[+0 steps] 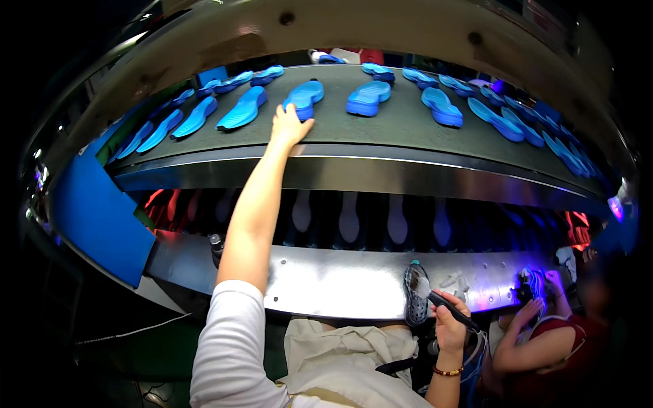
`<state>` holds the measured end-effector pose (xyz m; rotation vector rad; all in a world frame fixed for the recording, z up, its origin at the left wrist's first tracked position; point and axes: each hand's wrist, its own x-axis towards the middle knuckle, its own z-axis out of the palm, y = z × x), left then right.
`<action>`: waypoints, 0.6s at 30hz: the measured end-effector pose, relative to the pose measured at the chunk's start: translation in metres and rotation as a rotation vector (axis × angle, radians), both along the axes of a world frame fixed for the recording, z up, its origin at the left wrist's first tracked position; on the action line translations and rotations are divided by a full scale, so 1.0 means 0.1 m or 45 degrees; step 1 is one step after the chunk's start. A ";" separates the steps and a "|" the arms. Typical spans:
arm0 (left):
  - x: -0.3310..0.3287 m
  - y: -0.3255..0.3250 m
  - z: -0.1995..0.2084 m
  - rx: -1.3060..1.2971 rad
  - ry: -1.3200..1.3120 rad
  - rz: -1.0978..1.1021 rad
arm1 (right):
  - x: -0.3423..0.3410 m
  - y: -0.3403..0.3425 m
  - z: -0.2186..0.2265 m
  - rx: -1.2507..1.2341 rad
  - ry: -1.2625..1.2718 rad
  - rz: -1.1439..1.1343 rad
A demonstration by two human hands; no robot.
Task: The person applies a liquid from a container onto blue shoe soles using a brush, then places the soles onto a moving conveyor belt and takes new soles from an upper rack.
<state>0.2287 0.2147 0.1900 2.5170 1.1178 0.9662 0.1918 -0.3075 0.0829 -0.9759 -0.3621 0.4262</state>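
My left hand [290, 127] is stretched out to the belt, its fingers and thumb around the near end of a blue shoe sole [306, 95]. That sole lies on the belt with its far end pointing away from me. Low on the right, my right hand [449, 325] is closed around a black pen-like tool [452, 307] with a pale cable or tube. The tool's pale tip reaches over a dark, sole-shaped piece [415, 302] with whitish patches, which lies across the front edge of the metal ledge. What the tool is exactly, I cannot make out.
More blue soles [369, 98] lie spaced along the dark conveyor belt [340, 132]. Beneath it, pale sole shapes [349, 217] show in a dark opening. A metal ledge [340, 279] carries a dark bottle [217, 248] and crumpled white material [454, 284]. A co-worker [544, 347] sits at right.
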 end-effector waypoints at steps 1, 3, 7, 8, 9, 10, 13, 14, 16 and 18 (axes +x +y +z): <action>0.00 -0.03 -0.01 0.132 -0.015 -0.047 | 0.00 -0.02 -0.01 -0.026 -0.027 -0.014; -0.02 -0.12 0.01 0.419 0.012 -0.130 | 0.05 -0.03 -0.01 0.005 0.008 0.007; -0.41 -0.63 0.14 0.796 -0.288 -0.589 | 0.12 0.00 0.01 -0.108 0.119 -0.090; -0.54 -0.88 0.12 0.769 -0.449 -0.505 | 0.14 -0.01 -0.02 -0.117 0.151 -0.111; -0.71 -1.09 0.06 0.744 -0.601 -0.404 | 0.16 0.00 -0.02 -0.088 0.164 -0.112; -0.91 -1.11 -0.09 0.469 -1.007 -0.416 | 0.17 0.03 -0.03 -0.072 0.194 -0.094; -1.11 -1.51 -0.26 -0.962 -1.837 -0.475 | 0.26 -0.01 -0.09 -0.079 0.253 -0.128; -1.25 -1.43 -0.40 -1.380 -1.640 -0.639 | 0.28 0.00 -0.11 -0.083 0.257 -0.138; -1.60 -1.37 -0.95 -1.697 -1.410 -0.832 | 0.28 0.01 -0.07 -0.062 0.257 -0.102; -1.79 -1.55 -1.22 -1.596 -1.390 -0.900 | 0.30 0.03 -0.08 -0.047 0.259 -0.102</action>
